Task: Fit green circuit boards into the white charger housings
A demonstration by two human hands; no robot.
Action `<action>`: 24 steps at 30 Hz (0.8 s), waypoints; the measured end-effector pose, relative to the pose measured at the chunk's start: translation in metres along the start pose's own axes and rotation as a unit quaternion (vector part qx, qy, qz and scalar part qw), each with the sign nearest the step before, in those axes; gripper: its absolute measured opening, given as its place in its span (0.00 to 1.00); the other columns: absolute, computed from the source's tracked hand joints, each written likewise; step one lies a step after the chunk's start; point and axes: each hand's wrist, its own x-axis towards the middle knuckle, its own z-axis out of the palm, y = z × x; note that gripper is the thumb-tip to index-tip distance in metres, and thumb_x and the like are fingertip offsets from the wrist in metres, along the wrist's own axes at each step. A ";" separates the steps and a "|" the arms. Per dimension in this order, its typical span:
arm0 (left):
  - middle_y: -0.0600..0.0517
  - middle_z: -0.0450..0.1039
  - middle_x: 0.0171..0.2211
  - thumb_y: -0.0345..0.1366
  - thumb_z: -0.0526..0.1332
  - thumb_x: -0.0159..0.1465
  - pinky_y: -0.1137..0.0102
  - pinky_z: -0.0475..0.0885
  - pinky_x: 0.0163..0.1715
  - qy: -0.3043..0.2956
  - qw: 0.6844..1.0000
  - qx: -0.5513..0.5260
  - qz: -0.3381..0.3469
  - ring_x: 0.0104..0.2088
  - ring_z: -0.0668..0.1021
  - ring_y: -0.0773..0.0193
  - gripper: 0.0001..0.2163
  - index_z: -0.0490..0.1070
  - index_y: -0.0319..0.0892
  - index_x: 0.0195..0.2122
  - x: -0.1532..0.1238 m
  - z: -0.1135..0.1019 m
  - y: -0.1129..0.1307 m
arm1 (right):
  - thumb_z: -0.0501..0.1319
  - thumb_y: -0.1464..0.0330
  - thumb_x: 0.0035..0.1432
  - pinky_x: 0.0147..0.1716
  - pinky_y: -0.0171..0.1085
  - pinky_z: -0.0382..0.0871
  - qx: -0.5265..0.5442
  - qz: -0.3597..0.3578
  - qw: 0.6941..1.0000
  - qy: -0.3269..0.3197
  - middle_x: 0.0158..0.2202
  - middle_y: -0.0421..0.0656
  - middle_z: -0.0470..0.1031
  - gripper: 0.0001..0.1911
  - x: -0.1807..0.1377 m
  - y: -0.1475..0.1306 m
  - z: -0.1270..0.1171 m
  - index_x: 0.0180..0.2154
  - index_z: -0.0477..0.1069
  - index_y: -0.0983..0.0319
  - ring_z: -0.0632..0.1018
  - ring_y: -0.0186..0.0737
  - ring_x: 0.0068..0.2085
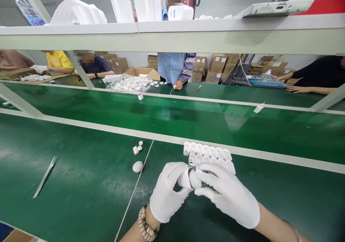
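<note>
Landmark: the two rows of white cases (206, 150) on our green table; we place the rest by them.
Left hand (167, 192): gloved, nearer us than the rows and to their left, thumb and fingers bent in a narrow pinch around one part of the white piece (184, 180).
Right hand (229, 196): gloved, just nearer us than the rows, thumb and fingertips drawn close around the piece's other part.
White piece: between our two hands, just nearer us than the rows; colour shows at its join, but our grip covers so much that we cannot tell whether its parts are joined.
In the way: our right hand hides some of the nearer row.
Left of the rows: a rounded white part (137, 167), a cluster of small white bits (136, 150) beyond it, and tweezers (45, 177) farthest left.
Beyond the rows: a pale rail (121, 130), then a green belt (172, 112); past that, a bagged heap of white parts (130, 83) and a person in a blue shirt (171, 68).
Above the rows: a shelf (172, 41) crosses our view, blocking part of that person and bearing a slim device (279, 8).
</note>
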 end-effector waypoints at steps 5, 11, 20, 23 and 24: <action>0.48 0.68 0.50 0.28 0.65 0.59 0.62 0.69 0.51 -0.006 1.000 0.000 0.002 0.50 0.71 0.59 0.23 0.63 0.45 0.55 -0.001 0.001 -0.002 | 0.62 0.74 0.58 0.31 0.34 0.57 0.000 0.021 1.000 -0.016 0.33 0.35 0.65 0.11 0.003 -0.003 -0.003 0.30 0.60 0.59 0.65 0.34 0.33; 0.48 0.69 0.48 0.30 0.67 0.58 0.63 0.71 0.49 -0.008 1.000 -0.018 -0.005 0.48 0.72 0.59 0.23 0.63 0.46 0.54 0.001 -0.001 0.001 | 0.66 0.74 0.55 0.33 0.33 0.61 0.027 0.009 1.000 -0.006 0.35 0.36 0.68 0.11 0.005 0.000 -0.009 0.30 0.63 0.59 0.69 0.35 0.35; 0.49 0.69 0.48 0.31 0.68 0.57 0.62 0.71 0.48 -0.013 1.000 -0.024 -0.012 0.48 0.73 0.59 0.24 0.64 0.47 0.53 0.003 -0.005 0.006 | 0.70 0.70 0.51 0.43 0.33 0.67 0.073 0.010 0.996 0.049 0.46 0.39 0.72 0.11 -0.002 0.004 -0.007 0.35 0.70 0.56 0.72 0.40 0.47; 0.49 0.69 0.48 0.31 0.68 0.58 0.62 0.71 0.49 -0.017 0.999 -0.023 -0.016 0.48 0.73 0.59 0.23 0.64 0.47 0.53 0.003 -0.005 0.006 | 0.70 0.71 0.51 0.41 0.34 0.68 0.059 0.018 0.997 0.034 0.46 0.39 0.72 0.10 -0.001 0.003 -0.008 0.34 0.71 0.57 0.73 0.41 0.47; 0.49 0.69 0.48 0.31 0.68 0.58 0.62 0.71 0.49 -0.017 0.999 -0.022 -0.017 0.48 0.73 0.59 0.23 0.64 0.47 0.53 0.003 -0.005 0.006 | 0.70 0.70 0.52 0.40 0.34 0.68 0.054 0.020 0.998 0.025 0.45 0.39 0.73 0.10 -0.001 0.002 -0.008 0.34 0.70 0.57 0.73 0.41 0.46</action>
